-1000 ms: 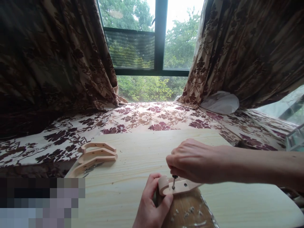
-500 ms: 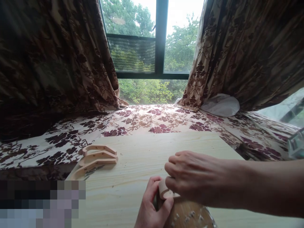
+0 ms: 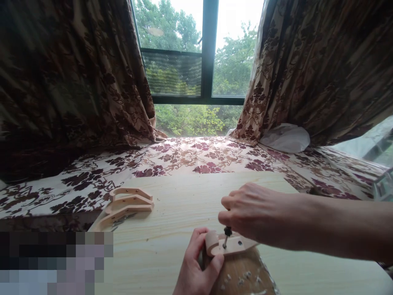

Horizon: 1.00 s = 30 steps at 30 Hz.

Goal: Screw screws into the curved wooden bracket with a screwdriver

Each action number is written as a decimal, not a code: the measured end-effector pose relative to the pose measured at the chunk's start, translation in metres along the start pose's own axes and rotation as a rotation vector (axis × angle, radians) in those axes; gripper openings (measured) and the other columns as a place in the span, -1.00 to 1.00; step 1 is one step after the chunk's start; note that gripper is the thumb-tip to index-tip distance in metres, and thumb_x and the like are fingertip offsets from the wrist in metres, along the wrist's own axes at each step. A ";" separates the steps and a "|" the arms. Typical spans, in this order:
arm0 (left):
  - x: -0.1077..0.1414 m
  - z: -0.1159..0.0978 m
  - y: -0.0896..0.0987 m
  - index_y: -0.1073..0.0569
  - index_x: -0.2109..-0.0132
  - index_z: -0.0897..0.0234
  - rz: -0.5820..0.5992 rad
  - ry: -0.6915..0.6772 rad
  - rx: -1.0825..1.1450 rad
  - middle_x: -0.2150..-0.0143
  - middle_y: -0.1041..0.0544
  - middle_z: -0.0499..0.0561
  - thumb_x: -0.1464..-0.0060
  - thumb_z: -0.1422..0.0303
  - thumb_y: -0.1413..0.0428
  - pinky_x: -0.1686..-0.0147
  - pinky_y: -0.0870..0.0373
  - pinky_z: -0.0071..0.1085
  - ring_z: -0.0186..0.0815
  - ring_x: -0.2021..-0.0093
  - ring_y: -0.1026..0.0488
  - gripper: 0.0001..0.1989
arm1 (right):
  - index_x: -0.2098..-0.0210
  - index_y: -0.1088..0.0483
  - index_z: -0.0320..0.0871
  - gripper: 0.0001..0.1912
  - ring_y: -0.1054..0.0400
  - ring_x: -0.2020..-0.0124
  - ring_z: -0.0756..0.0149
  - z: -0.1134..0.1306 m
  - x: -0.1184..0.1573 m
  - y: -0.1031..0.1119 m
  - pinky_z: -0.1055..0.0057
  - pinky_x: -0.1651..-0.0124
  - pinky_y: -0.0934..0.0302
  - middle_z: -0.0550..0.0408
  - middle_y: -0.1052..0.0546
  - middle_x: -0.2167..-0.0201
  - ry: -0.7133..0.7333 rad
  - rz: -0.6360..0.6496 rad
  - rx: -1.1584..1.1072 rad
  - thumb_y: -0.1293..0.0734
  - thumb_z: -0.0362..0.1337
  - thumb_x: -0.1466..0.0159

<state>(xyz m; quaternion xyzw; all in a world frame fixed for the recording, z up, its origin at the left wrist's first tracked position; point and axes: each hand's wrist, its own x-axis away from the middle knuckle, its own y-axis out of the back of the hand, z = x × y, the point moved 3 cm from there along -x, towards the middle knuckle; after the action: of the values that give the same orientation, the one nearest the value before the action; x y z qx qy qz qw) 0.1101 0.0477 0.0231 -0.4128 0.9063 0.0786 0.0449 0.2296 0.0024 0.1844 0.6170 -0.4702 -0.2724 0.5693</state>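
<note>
A curved pale wooden piece [image 3: 235, 245] lies on a brown wooden block [image 3: 245, 272] with small metallic bits on top. My left hand [image 3: 198, 264] grips the curled end of the piece between thumb and fingers. Above it, my right hand [image 3: 245, 207] is closed round a screwdriver [image 3: 226, 234], its handle mostly hidden in the fist. The tool's shaft points down and its tip meets a hole or screw in the piece. A second dark spot shows farther right on the same piece.
Several similar curved wooden pieces [image 3: 132, 200] lie at the left of the pale board [image 3: 166, 254], with small dark items beside them. Behind are a floral cloth [image 3: 202, 155], curtains, a window and a white bag [image 3: 287, 137].
My right hand has risen slightly and moved right, uncovering the screwdriver and more of the wooden piece. My left hand keeps its hold in nearly the same place.
</note>
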 end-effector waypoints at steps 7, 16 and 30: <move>-0.002 0.002 0.000 -0.46 0.23 0.24 0.029 0.015 0.028 0.14 -0.39 0.04 -0.02 0.20 -0.10 0.12 -0.32 -0.42 -0.22 0.14 -0.38 -0.77 | 0.41 -0.39 -0.20 -0.87 -0.23 0.50 0.34 0.008 0.002 -0.008 0.34 0.55 0.15 0.06 -0.42 0.45 0.120 -0.092 -0.026 -0.24 -0.47 -0.20; 0.001 -0.003 0.000 -0.46 0.21 0.23 0.037 0.028 0.016 0.15 -0.37 0.03 -0.04 0.28 -0.10 0.10 -0.29 -0.42 -0.23 0.13 -0.37 -0.82 | 0.47 -0.37 -0.21 -0.84 -0.19 0.65 0.39 0.005 -0.005 -0.007 0.38 0.60 0.24 0.04 -0.46 0.56 -0.180 0.124 -0.089 -0.21 -0.39 -0.22; -0.001 -0.003 0.000 -0.43 0.25 0.23 0.047 0.012 0.019 0.16 -0.37 0.02 -0.05 0.26 -0.08 0.11 -0.29 -0.43 -0.23 0.13 -0.37 -0.84 | 0.37 -0.33 -0.20 -0.88 -0.23 0.52 0.36 0.006 0.004 -0.008 0.41 0.52 0.13 0.06 -0.44 0.49 0.056 -0.037 -0.119 -0.19 -0.47 -0.24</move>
<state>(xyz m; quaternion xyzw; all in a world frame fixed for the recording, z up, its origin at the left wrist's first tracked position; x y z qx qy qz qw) 0.1105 0.0475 0.0261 -0.3913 0.9168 0.0685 0.0416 0.2282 -0.0043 0.1767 0.5980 -0.4256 -0.2930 0.6127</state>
